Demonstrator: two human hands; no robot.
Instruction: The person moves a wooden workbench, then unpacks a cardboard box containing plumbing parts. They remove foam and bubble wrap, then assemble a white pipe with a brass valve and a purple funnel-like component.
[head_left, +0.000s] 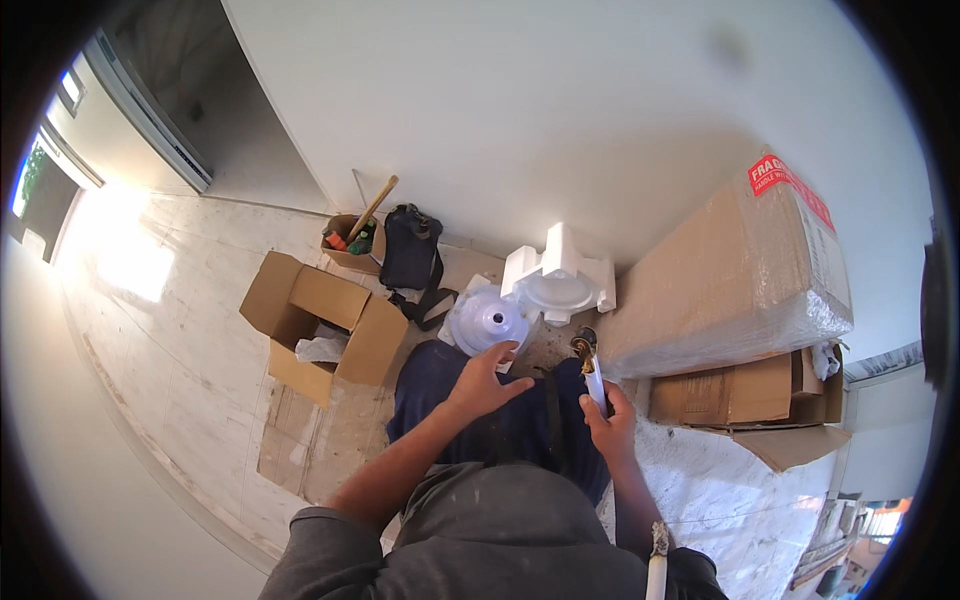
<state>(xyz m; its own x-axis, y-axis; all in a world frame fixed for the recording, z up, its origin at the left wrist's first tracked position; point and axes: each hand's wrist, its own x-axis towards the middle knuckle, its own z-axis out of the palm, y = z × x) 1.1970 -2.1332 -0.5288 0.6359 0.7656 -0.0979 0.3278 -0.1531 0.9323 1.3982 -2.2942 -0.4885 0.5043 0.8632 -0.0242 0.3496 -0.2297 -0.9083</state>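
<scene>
My left hand hovers over my lap, thumb and fingers apart, holding nothing. Its fingertips overlap the near edge of a round, stepped white piece in clear plastic wrap; whether they touch is unclear. This piece has a dark hole at its centre. In my right hand is a white tube, gripped between thumb and fingers. The tube's far end carries a dark and brass-coloured fitting. Just beyond the round piece sits a moulded white foam packing block.
An open cardboard box with wrapped contents stands at left. Behind it are a small box of tools and a black bag. A tall wrapped carton leans at right above another opened box. A white cigarette-like stick juts up below.
</scene>
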